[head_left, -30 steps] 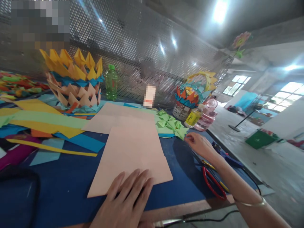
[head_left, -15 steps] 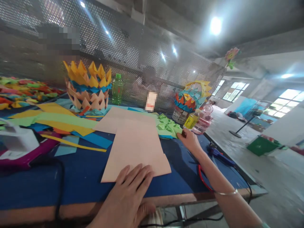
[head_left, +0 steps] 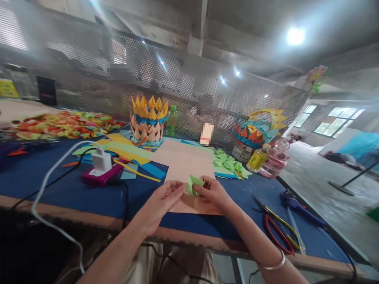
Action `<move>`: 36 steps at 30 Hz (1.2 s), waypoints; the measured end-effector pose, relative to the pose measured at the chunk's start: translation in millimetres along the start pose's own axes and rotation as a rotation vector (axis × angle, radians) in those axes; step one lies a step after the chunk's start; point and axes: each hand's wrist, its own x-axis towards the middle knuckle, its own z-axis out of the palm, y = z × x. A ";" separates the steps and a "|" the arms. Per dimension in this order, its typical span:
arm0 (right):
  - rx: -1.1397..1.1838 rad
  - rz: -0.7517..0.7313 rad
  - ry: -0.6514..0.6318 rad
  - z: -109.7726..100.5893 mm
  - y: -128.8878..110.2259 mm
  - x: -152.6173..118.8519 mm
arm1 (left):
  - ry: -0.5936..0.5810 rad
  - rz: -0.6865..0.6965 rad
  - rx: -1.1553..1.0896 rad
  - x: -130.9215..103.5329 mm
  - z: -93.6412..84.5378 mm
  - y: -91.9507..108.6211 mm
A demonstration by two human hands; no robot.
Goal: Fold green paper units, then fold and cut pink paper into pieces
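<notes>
A small light-green folded paper piece (head_left: 194, 182) is held up over a pale peach sheet (head_left: 189, 157) on the blue table. My right hand (head_left: 213, 192) pinches its right side between thumb and fingers. From the other side, my left hand (head_left: 168, 196) has closed its thumb and fingertips on the paper's left edge. Just beyond my right hand lies a pile of similar green folded pieces (head_left: 226, 161), on top of blue and yellow paper. A silver bangle (head_left: 275, 263) circles my right wrist.
A ring of folded paper points (head_left: 147, 128) and a green bottle (head_left: 171, 122) stand behind the paper strips (head_left: 127, 150). Left are a purple power strip (head_left: 99, 175) and white cable. Right are red-handled scissors (head_left: 276, 232), a blue glue gun (head_left: 302, 207) and a yellow-labelled bottle (head_left: 258, 158).
My right hand has come from the green pile to the middle with a folded piece. My left hand has lifted from lying flat on the peach sheet and closed on that piece.
</notes>
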 end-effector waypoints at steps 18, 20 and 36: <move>-0.122 -0.227 -0.169 18.8 -2.0 -15.1 | 0.051 0.089 0.027 -8.8 5.8 -0.7; -0.114 -0.236 -0.170 19.9 -2.0 -15.3 | 0.042 0.086 0.014 -9.6 6.1 -0.2; -0.644 -0.084 0.482 -152.8 -17.9 25.4 | -0.027 0.383 0.687 -21.7 15.1 -16.9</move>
